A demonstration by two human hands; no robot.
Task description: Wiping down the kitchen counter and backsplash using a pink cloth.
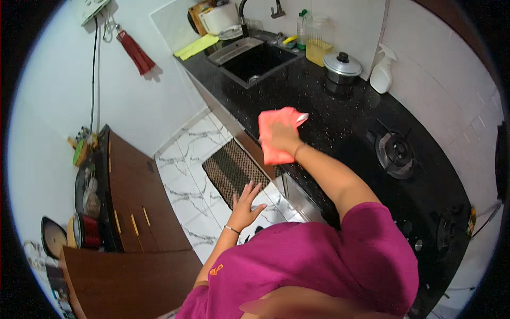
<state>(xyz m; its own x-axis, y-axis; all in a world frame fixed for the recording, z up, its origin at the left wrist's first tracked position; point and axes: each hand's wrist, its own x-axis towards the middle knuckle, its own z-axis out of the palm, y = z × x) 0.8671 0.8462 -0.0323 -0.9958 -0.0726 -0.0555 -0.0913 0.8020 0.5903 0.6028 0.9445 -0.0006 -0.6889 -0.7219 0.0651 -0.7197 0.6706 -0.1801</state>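
Note:
My right hand (282,135) lies on a folded coral-pink cloth (274,115) and presses it to the black speckled countertop (239,97) near the front edge. The fingers are blurred, and one corner of the cloth turns up with a white patch. Past the cloth, the counter holds a dark sink (259,62). With nothing in it, my left hand (246,206) hangs over the floor beside the counter, its fingers spread.
A lidded metal pot (342,67), a white spray bottle (383,73) and a clear pitcher (318,42) stand along the wall. Gas burners (394,151) sit to the right. Below lie a woven mat (235,169) and marble-patterned tiles. Brown cabinets (137,191) rise at left.

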